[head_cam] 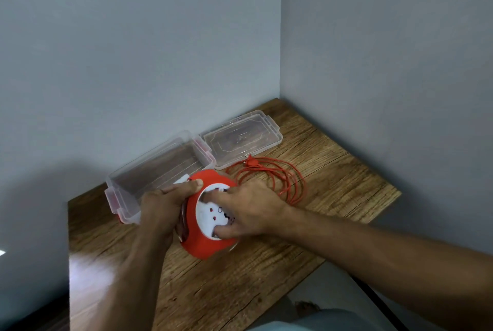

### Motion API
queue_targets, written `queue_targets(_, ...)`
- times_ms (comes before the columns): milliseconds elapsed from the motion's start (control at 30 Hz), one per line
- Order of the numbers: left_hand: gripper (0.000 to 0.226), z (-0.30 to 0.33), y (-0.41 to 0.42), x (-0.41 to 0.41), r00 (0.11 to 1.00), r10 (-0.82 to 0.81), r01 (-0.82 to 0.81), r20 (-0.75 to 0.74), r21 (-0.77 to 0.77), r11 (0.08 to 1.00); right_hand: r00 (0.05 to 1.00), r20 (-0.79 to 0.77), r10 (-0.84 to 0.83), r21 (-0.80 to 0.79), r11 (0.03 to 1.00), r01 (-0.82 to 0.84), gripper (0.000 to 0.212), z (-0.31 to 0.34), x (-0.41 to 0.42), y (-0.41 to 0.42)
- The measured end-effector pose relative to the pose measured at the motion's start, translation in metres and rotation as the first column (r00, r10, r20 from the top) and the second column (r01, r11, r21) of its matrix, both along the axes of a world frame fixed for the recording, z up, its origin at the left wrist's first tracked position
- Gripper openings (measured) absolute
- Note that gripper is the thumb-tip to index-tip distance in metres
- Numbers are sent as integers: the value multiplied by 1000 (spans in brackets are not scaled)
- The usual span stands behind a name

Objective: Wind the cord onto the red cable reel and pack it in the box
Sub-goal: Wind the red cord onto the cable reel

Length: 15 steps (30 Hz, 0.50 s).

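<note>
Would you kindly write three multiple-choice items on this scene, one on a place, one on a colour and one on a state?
1. Where does the loose cord lie?
A. on the table, right of the reel
B. inside the box
C. on the floor

2. What colour is the plug?
A. white
B. red
C. black

3. What is the state of the box?
A. shut with its lid latched
B. open and holding the reel
C. open, with its lid beside it

Key: 1 A, the cord coils on the table beside the reel, which both hands hold, left hand and right hand. 2 B, the plug matches the red cord. 3 C, the lid lies flat on the table.
</note>
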<state>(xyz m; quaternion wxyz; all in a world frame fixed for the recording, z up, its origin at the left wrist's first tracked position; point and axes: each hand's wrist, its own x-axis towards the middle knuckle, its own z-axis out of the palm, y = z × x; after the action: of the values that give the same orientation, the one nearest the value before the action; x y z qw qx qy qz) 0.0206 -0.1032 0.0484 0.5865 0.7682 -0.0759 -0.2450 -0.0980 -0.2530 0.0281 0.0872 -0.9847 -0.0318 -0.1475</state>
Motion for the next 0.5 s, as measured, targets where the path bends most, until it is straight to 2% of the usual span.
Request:
queue_targets(33, 20, 1, -2, -3, 999, 28, -27, 34, -19, 999, 987, -31, -156, 162, 974, 159, 67, -1, -2, 8)
queue_targets(67, 15, 3, -5, -6, 996, 46, -44, 75, -23, 999, 958, -92, -272, 337, 897, 287, 67, -5, -1, 17)
queue_targets(100, 10, 3, -7, -8, 992, 50, -48, 115, -19, 999, 921, -196, -335, 534, 752, 387, 66, -5, 0, 25)
queue_targets(133, 8, 3, -9, -10, 988, 41, -39, 147, -14, 999, 883, -305, -357, 696, 549, 462, 63, -7, 3, 30)
queue_targets(167, 10, 3, -11, -12, 985, 24, -23, 170, -6, 1000, 855, -386, -346, 799, 337, 497, 61, -6, 5, 35)
queue_targets(200, 12, 2, -11, -12, 983, 9, -11, 184, 8, 1000, 833, -456, -312, 833, 180, 523, 59, -4, 5, 37)
queue_targets(233, 11, 1, -10, -12, 982, 4, -8, 187, 23, 1000, 825, -503, -257, 828, 132, 545, 57, -4, 5, 36)
queue_targets(300, 9, -3, -7, -8, 986, 35, -40, 161, 26, 999, 849, -493, -191, 828, 196, 525, 47, -4, 2, 28)
queue_targets(367, 13, -4, -3, -5, 990, 86, -86, 108, -11, 996, 886, -314, -340, 852, 311, 421, 26, -10, -1, 13)
queue_targets(433, 15, -4, 1, -1, 993, 100, -97, 69, -53, 994, 852, -127, -509, 854, 380, 355, 13, -21, -2, -9)
queue_targets(467, 15, -3, 2, 0, 993, 102, -98, 55, -76, 992, 841, -73, -536, 837, 425, 344, 8, -27, -3, -23)
queue_targets(500, 15, -1, 3, 0, 994, 100, -95, 46, -100, 990, 852, -35, -523, 789, 509, 345, 11, -33, -4, -38)
